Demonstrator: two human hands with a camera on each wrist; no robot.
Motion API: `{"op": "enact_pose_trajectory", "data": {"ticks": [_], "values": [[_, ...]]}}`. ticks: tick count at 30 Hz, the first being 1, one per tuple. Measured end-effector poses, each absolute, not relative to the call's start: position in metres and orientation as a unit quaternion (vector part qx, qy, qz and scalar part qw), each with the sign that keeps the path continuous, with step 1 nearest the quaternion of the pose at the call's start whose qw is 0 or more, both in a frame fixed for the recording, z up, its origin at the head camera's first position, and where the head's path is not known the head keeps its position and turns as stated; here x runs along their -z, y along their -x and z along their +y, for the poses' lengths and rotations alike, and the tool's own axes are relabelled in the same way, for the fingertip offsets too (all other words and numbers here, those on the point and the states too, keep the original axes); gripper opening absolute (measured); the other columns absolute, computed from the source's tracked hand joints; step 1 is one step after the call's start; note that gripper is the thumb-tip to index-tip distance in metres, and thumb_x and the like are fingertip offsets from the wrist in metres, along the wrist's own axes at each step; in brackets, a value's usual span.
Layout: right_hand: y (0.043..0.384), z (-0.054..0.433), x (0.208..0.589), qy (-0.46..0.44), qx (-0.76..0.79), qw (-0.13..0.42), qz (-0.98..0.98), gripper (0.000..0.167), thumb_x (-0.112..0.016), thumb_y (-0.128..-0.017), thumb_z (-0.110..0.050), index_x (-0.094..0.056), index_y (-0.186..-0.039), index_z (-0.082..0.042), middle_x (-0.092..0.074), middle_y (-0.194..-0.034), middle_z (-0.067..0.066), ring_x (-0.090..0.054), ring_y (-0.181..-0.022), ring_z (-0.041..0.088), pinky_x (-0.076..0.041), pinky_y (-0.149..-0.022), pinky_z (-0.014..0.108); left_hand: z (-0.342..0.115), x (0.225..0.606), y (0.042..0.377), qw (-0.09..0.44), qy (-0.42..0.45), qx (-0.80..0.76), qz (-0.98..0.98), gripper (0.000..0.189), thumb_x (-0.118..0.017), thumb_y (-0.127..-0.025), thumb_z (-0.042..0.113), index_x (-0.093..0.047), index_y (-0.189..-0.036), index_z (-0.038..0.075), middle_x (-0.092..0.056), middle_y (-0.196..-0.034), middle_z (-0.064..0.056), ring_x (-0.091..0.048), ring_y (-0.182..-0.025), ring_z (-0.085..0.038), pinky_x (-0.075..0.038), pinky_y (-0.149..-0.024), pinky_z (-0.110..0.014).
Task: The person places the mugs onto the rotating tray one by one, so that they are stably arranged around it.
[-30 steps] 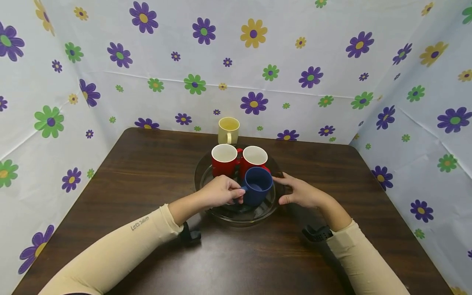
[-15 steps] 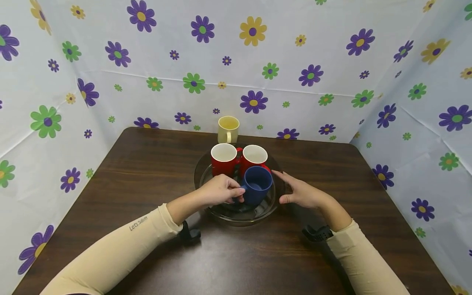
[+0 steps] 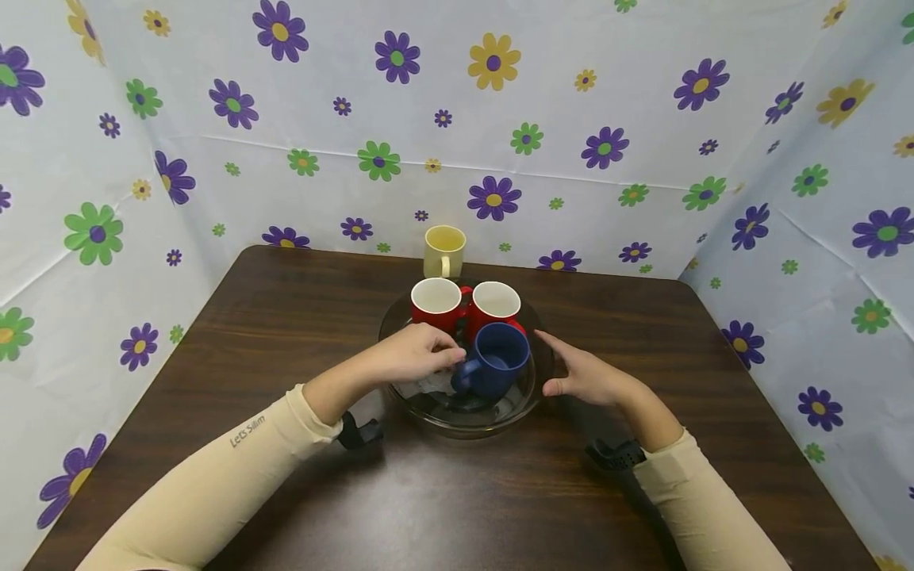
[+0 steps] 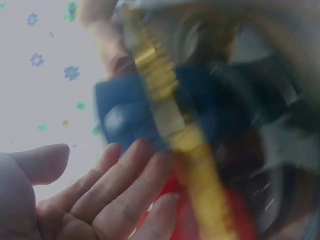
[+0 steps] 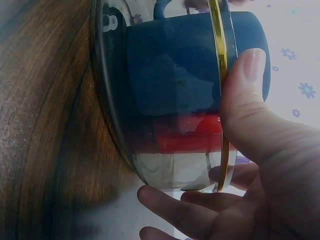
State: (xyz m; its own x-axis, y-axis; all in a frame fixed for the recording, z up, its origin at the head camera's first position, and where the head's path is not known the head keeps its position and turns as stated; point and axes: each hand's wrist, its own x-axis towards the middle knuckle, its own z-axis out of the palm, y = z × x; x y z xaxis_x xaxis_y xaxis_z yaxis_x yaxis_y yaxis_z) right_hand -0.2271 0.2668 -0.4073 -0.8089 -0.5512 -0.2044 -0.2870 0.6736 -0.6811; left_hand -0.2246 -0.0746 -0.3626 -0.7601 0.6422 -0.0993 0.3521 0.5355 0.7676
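Head view tells me most from where I stand: on the worktop, the dark glass bowl holds three of the four mugs, so I would judge the work there well along. Over the bowl's left rim reaches the left hand, grasping nothing that I can see; its fingers bend loosely just beside the blue mug, on its handle side, and the blurred left wrist view shows a relaxed, spread palm. Whether a fingertip brushes the mug, I cannot tell. At the bowl's right side is the right hand, its thumb and fingers well parted about the rim, unclenched; contact with the glass is hard to call.

Mouth up, the blue mug sits in the bowl's near part, looking placed. Behind it, in the bowl's far part, stand the left red mug and the right red mug, seemingly settled. Past the bowl's far rim stands the yellow mug, the only one outside; if any is left, I would say that one. Beyond everything hangs flowered cloth.
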Motion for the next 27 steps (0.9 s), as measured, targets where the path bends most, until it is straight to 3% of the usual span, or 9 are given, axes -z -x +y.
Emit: {"op": "enact_pose_trajectory", "data": {"ticks": [6,10,15,22,27], "values": [[0.225,0.267,0.407,0.236,0.316,0.200,0.897,0.101,-0.071,-0.091,-0.046,-0.012,-0.162,-0.005,-0.019,-0.163,0.029,-0.035,-0.140,0.055,-0.031,-0.110,0.069,-0.093,0.324,0.241,0.180,-0.256,-0.449,0.837,0.029,-0.055,-0.106,0.022,-0.071,-0.117,0.000,-0.076,-0.104,-0.012,-0.074,-0.093,-0.022,-0.059,-0.085,-0.041],[0.224,0.267,0.404,0.239,0.319,0.205,0.894,0.105,-0.072,-0.093,-0.038,0.000,-0.163,-0.006,-0.010,-0.165,0.029,-0.030,-0.142,0.056,-0.029,-0.112,0.068,-0.105,0.310,0.267,0.172,-0.208,-0.511,0.816,0.035,-0.052,-0.108,0.024,-0.064,-0.128,-0.002,-0.073,-0.114,-0.016,-0.071,-0.105,-0.027,-0.056,-0.094,-0.047],[0.227,0.267,0.402,0.234,0.328,0.216,0.889,0.118,-0.074,-0.091,-0.041,0.014,-0.160,-0.005,0.004,-0.166,0.028,-0.033,-0.141,0.056,-0.029,-0.113,0.065,-0.114,0.315,0.301,0.163,-0.142,-0.551,0.806,0.037,-0.050,-0.109,0.025,-0.058,-0.135,0.000,-0.067,-0.128,-0.019,-0.065,-0.118,-0.030,-0.047,-0.107,-0.047],[0.227,0.267,0.403,0.223,0.311,0.219,0.898,0.113,-0.073,-0.092,-0.041,0.007,-0.159,0.004,-0.002,-0.165,0.031,-0.026,-0.145,0.053,-0.024,-0.116,0.064,-0.109,0.337,0.338,0.178,-0.111,-0.494,0.844,0.043,-0.047,-0.109,0.023,-0.053,-0.139,-0.007,-0.064,-0.132,-0.021,-0.061,-0.124,-0.034,-0.046,-0.107,-0.049],[0.226,0.268,0.403,0.232,0.315,0.217,0.894,0.115,-0.070,-0.091,-0.046,0.008,-0.158,0.006,-0.004,-0.163,0.034,-0.027,-0.144,0.053,-0.025,-0.115,0.064,-0.102,0.343,0.355,0.195,-0.098,-0.464,0.858,0.041,-0.046,-0.109,0.021,-0.051,-0.142,-0.004,-0.060,-0.137,-0.024,-0.058,-0.124,-0.035,-0.047,-0.106,-0.050]]}}
